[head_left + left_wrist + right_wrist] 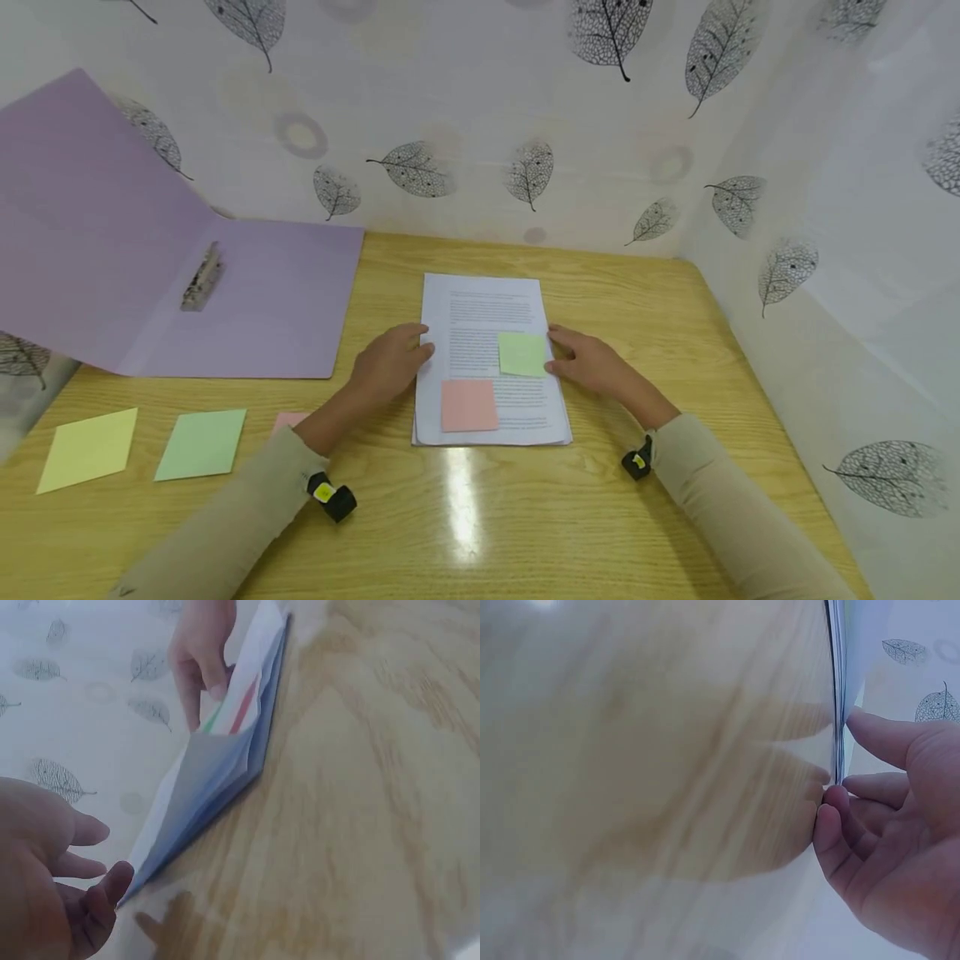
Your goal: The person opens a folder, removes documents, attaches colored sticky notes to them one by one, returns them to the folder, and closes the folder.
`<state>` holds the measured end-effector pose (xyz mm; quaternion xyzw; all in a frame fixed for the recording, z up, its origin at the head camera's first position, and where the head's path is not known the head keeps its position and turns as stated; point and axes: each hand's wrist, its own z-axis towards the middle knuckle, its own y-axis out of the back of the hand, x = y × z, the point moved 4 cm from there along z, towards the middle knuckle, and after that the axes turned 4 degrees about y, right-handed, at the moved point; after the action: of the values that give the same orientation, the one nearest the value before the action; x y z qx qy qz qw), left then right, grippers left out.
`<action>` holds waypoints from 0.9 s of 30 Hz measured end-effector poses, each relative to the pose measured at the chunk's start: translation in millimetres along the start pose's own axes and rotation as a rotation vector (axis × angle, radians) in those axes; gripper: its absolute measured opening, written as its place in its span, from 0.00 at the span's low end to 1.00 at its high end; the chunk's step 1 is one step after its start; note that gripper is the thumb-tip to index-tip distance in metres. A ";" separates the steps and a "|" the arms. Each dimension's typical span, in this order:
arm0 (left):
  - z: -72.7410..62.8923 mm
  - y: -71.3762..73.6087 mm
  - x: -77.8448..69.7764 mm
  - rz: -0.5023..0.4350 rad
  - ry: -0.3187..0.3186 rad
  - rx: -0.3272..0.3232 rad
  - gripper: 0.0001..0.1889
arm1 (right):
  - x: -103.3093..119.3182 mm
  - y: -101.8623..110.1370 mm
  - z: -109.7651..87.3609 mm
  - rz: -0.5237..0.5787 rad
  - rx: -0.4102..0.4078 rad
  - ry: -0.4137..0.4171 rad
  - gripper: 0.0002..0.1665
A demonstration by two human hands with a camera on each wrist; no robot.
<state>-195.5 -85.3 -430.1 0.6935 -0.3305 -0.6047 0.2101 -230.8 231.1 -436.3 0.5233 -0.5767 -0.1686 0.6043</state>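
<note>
A stack of printed paper sheets lies on the wooden table. On its top sheet are a green sticky note near the right edge and a pink sticky note lower left. My left hand touches the stack's left edge, fingers loosely bent. Opposite it, my right hand rests its thumb and fingers against the right edge. Seen close in the right wrist view, those fingers meet the thin side of the stack. The left wrist view shows the sheets' edges slightly spread.
At the left, an open purple folder with a metal clip leans its cover on the patterned wall covering. Nearer me lie a yellow note, a green note and a pink note partly behind my left arm.
</note>
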 end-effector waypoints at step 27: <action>17.0 -6.7 12.9 -0.648 0.049 -0.012 0.29 | 9.5 -3.1 -8.8 -0.018 0.020 0.001 0.41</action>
<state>-210.1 -88.0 -446.9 0.7757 -0.0838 -0.6252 0.0184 -219.2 226.1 -432.1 0.5345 -0.5733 -0.1683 0.5978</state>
